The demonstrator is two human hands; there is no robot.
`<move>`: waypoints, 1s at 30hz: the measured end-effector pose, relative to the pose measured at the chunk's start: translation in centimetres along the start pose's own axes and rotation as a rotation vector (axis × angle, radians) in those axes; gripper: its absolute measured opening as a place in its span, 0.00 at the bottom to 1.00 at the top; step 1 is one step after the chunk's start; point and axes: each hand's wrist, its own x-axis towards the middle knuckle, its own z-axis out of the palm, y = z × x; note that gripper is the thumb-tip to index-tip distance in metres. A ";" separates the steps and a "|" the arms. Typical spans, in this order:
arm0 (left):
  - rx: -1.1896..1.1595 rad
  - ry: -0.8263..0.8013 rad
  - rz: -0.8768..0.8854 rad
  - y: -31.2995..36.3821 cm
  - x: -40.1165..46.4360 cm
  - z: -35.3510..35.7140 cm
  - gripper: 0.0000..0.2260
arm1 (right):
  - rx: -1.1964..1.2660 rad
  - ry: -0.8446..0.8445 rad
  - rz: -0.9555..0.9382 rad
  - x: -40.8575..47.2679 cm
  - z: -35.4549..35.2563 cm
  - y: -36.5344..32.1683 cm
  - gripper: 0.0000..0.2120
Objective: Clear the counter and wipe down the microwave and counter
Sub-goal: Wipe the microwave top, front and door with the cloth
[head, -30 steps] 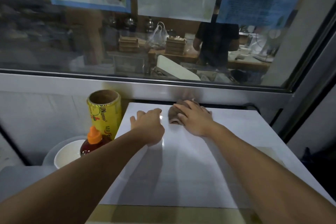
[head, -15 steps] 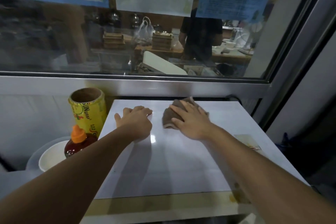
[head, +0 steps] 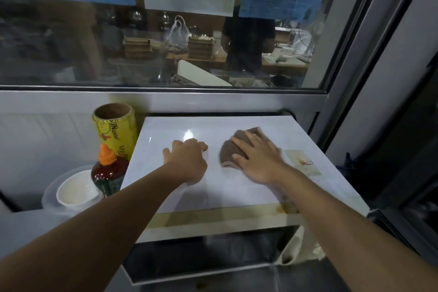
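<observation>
The white microwave (head: 166, 187) fills the middle of the head view, its flat top facing me and its dark door below. A brown cloth (head: 233, 148) lies on the top, right of centre. My right hand (head: 257, 161) presses flat on the cloth with straight, spread fingers. My left hand (head: 187, 161) rests on the bare top to the cloth's left, fingers loosely bent, holding nothing.
Left of the microwave stand a yellow roll of wrap (head: 116, 131), a sauce bottle with an orange cap (head: 107, 173) and a white bowl (head: 75, 188) on a clear lid. A glass window (head: 166, 54) rises behind. A sticker (head: 303, 162) sits at the top's right edge.
My right hand has slid the cloth from the back edge of the microwave top toward the right and nearer me. My left hand stays on the top. The camera has tilted down.
</observation>
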 end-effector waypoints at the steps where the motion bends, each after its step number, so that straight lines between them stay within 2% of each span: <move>1: 0.019 0.004 0.011 0.0 -0.5 0.0 0.20 | -0.014 -0.003 0.071 -0.7 -0.5 1.6 0.25; 3: 0.049 0.016 0.017 0.0 -1.3 -0.2 0.18 | -0.035 -0.027 0.230 -1.9 -1.6 4.1 0.25; 5: 0.042 0.018 0.002 0.0 -2.1 -0.4 0.18 | -0.029 -0.068 0.310 -2.7 -1.9 4.0 0.26; 7: 0.009 0.014 -0.008 0.2 -2.9 -0.4 0.18 | 0.006 -0.076 0.283 -3.2 -1.4 1.6 0.27; 10: -0.018 0.017 -0.010 0.4 -4.0 -0.3 0.20 | 0.018 -0.021 0.078 -4.8 0.2 -3.0 0.27; 12: 0.000 0.006 -0.010 0.5 -4.7 -0.2 0.21 | 0.027 -0.036 0.012 -6.1 0.6 -3.5 0.27; 14: 0.027 -0.017 -0.006 0.7 -5.5 -0.2 0.22 | 0.032 -0.047 0.054 -7.3 -0.2 -1.4 0.26; 17: 0.047 -0.049 0.022 0.7 -6.5 -0.1 0.23 | 0.024 -0.033 0.252 -9.4 -1.6 2.8 0.25; 20: 0.033 -0.072 0.036 0.6 -7.7 -0.2 0.24 | -0.004 -0.037 0.352 -10.4 -1.5 2.5 0.26; 24: 0.015 -0.060 0.036 0.5 -8.7 -0.1 0.22 | 0.003 0.076 0.150 -11.2 0.9 -3.8 0.26; 26: 0.013 -0.058 0.030 0.6 -9.1 0.0 0.21 | 0.006 0.108 0.059 -12.2 1.5 -4.6 0.25; 28: 0.010 -0.056 0.035 0.7 -9.6 0.0 0.20 | -0.003 0.121 0.063 -13.1 0.9 -2.6 0.25; 30: 0.016 -0.051 0.052 0.7 -10.0 0.1 0.21 | -0.014 0.127 0.179 -14.2 0.3 0.4 0.24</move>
